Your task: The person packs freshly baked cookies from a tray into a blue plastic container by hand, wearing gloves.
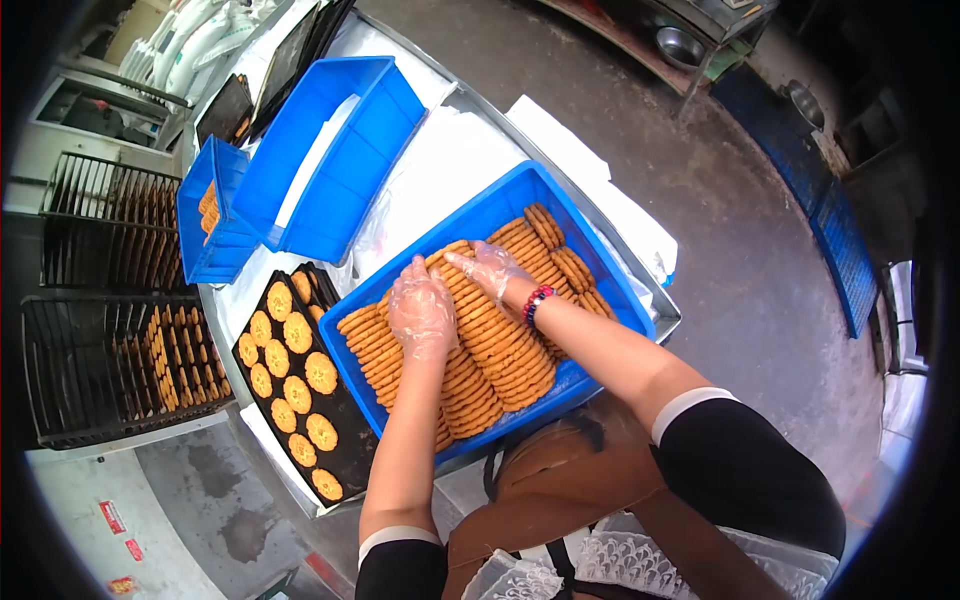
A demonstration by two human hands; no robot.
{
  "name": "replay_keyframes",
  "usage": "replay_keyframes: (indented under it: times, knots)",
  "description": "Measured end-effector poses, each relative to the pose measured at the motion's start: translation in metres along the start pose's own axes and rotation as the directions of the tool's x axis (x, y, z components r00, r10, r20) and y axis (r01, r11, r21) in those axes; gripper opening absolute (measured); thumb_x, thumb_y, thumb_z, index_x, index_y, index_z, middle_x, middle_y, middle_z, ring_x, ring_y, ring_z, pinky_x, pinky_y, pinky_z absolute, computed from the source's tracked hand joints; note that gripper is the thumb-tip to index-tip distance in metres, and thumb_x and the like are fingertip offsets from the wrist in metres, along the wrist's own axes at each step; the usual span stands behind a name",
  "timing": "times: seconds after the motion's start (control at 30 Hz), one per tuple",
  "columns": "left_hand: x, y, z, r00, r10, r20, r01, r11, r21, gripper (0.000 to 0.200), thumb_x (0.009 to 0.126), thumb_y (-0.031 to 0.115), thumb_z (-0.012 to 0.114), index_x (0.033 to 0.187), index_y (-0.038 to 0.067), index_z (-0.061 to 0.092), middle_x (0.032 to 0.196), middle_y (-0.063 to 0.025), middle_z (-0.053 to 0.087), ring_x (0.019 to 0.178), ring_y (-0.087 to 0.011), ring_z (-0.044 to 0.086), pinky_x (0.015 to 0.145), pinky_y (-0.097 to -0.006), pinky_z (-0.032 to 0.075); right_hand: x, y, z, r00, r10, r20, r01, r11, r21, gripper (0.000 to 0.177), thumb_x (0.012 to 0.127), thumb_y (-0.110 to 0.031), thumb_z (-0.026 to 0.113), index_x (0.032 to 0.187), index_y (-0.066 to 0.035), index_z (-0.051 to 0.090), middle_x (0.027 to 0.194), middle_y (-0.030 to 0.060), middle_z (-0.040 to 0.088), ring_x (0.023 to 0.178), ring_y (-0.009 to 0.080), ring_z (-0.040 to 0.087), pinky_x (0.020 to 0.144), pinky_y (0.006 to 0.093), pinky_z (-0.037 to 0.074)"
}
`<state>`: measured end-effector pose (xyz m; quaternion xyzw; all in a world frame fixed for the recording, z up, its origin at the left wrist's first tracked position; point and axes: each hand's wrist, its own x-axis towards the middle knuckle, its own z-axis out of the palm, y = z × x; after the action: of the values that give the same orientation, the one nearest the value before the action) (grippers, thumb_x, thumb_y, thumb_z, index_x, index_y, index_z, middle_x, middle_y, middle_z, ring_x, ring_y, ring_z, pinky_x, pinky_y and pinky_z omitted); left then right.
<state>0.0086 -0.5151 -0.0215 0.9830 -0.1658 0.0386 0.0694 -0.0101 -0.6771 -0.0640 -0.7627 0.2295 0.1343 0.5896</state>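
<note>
Rows of round golden cookies (492, 345) stand on edge, packed side by side in a large blue crate (353, 350). My left hand (422, 308), in a clear plastic glove, is closed around the far end of a cookie row near the crate's middle. Close to its right, my right hand (487, 270), gloved the same way and with a beaded bracelet at the wrist, has its fingers curled on the far end of the same group. Both palms hide part of the cookies between them.
Left of the crate lies a black tray (345, 425) of flat cookies. Beyond stand an empty-looking blue crate (385, 130) and a smaller blue crate (215, 255) with some cookies. Racks (120, 370) of trays stand far left. The metal table edge (480, 100) runs behind.
</note>
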Motion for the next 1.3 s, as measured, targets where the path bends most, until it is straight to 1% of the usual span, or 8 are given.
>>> replay_keyframes:
  times: [0.57,0.7,0.73,0.87,0.97,1.07,1.13,1.3]
  knots:
    - [-0.128,-0.103,-0.087,0.898,-0.402,-0.181,0.348,0.898,-0.270,0.031,0.108,0.016,0.066,0.130,-0.004,0.076,0.129,-0.0229,0.075,0.121,-0.0415,0.070,0.108,-0.0492,0.054,-0.012,-0.060,-0.015,0.964,0.225,0.143,-0.225,0.974,-0.012,0.093,0.106,-0.068,0.066,0.158,0.008,0.050,0.163,0.0303,0.054,0.152,0.0434,0.054,0.117,0.0536,0.055]
    - [-0.197,-0.153,-0.075,0.811,-0.552,-0.194,0.473,0.814,-0.336,0.031,0.105,0.015,0.071,0.130,-0.003,0.077,0.128,-0.0221,0.076,0.121,-0.0401,0.072,0.108,-0.0477,0.055,0.000,-0.027,-0.004,0.979,0.170,0.108,-0.178,0.982,0.065,0.092,0.105,-0.070,0.065,0.157,0.006,0.053,0.166,0.0297,0.050,0.152,0.0443,0.053,0.119,0.0519,0.052]
    - [-0.214,-0.170,-0.072,0.818,-0.539,-0.199,0.471,0.828,-0.304,0.032,0.104,0.013,0.072,0.130,-0.004,0.077,0.126,-0.0228,0.076,0.119,-0.0403,0.072,0.107,-0.0474,0.055,0.053,0.043,0.017,0.984,-0.050,0.173,0.026,0.991,0.134,0.096,0.105,-0.069,0.065,0.162,0.007,0.048,0.170,0.0294,0.047,0.155,0.0447,0.049,0.124,0.0479,0.046]
    - [-0.276,-0.230,-0.065,0.672,-0.703,-0.234,0.615,0.705,-0.353,0.035,0.104,0.016,0.074,0.131,-0.005,0.078,0.127,-0.0231,0.077,0.119,-0.0387,0.073,0.108,-0.0458,0.055,-0.008,-0.002,-0.002,0.993,0.018,0.115,-0.043,0.973,0.225,0.101,0.108,-0.071,0.057,0.169,0.006,0.039,0.176,0.0284,0.040,0.161,0.0413,0.043,0.129,0.0460,0.041]
    - [-0.314,-0.287,-0.052,0.603,-0.768,-0.216,0.696,0.639,-0.327,0.043,0.104,0.022,0.074,0.137,-0.006,0.074,0.134,-0.0241,0.075,0.126,-0.0401,0.070,0.111,-0.0464,0.053,0.014,0.032,0.021,0.995,0.083,0.064,-0.093,0.980,0.177,0.096,0.109,-0.068,0.056,0.171,0.003,0.038,0.177,0.0261,0.040,0.160,0.0402,0.045,0.129,0.0469,0.041]
    - [-0.311,-0.313,-0.070,0.441,-0.897,-0.032,0.864,0.434,-0.256,0.055,0.105,0.028,0.074,0.148,-0.005,0.066,0.143,-0.0289,0.070,0.133,-0.0431,0.066,0.116,-0.0484,0.050,0.024,0.045,0.022,0.969,-0.232,0.080,0.245,0.906,-0.345,0.088,0.111,-0.063,0.058,0.170,0.000,0.041,0.176,0.0239,0.043,0.158,0.0394,0.048,0.128,0.0475,0.042]
    - [-0.327,-0.364,-0.044,0.485,-0.871,-0.076,0.837,0.488,-0.247,0.059,0.105,0.029,0.074,0.151,-0.006,0.062,0.146,-0.0305,0.067,0.137,-0.0443,0.063,0.119,-0.0492,0.048,-0.028,-0.014,0.014,0.997,0.049,-0.051,-0.042,0.991,0.124,0.086,0.111,-0.061,0.060,0.169,0.000,0.044,0.174,0.0228,0.046,0.158,0.0395,0.048,0.127,0.0480,0.042]
    - [-0.315,-0.386,-0.048,0.601,-0.793,-0.103,0.769,0.608,-0.198,0.071,0.105,0.033,0.074,0.158,-0.009,0.052,0.157,-0.0337,0.059,0.148,-0.0486,0.054,0.126,-0.0513,0.042,-0.059,-0.001,-0.012,0.933,-0.284,-0.222,0.198,0.919,-0.340,0.060,0.114,-0.048,0.061,0.145,0.003,0.066,0.147,0.0260,0.070,0.139,0.0381,0.065,0.119,0.0469,0.049]
